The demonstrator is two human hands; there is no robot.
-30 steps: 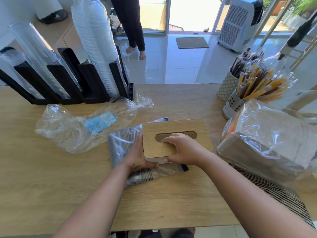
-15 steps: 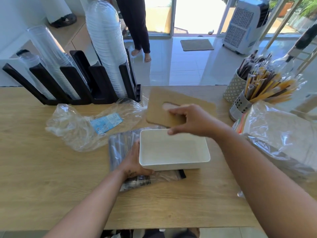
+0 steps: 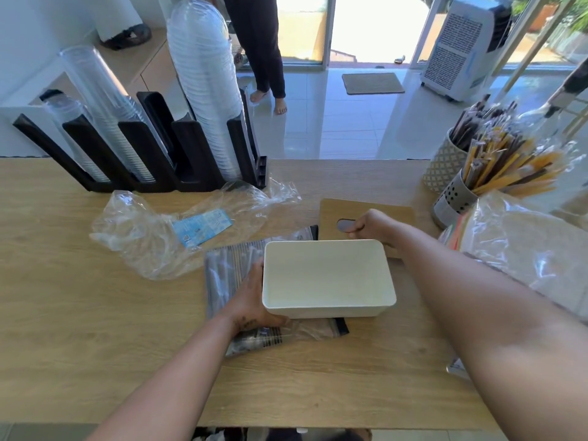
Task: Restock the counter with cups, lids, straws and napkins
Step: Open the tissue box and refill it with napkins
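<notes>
we see a white box (image 3: 327,278) in the middle of the wooden counter (image 3: 95,345), with its top open. the left hand (image 3: 249,300) grips the left side of the box, fingers curled round its near corner. the box sits on a dark pack of straws (image 3: 222,275) that lies flat on the counter.

just behind the box is the wooden lid (image 3: 329,211) with a long hole in it. the right hand (image 3: 372,226) pinches the lid at that hole. we cannot tell if the lid rests on the counter or is a little above it.

to the left lies a crumpled clear bag (image 3: 152,237) with a blue label. behind it a black rack (image 3: 191,160) holds tall leaning stacks of clear cups (image 3: 108,113) and a big stack of lids (image 3: 206,90).

at the far right a metal pot (image 3: 451,202) and a patterned pot (image 3: 444,165) are full of straws. near them, to the right of the box, is a pack of napkins (image 3: 525,246) in clear wrap.

past the counter a person (image 3: 264,43) stands barefoot on the shiny floor, and a white cooler (image 3: 464,49) stands by the door.
</notes>
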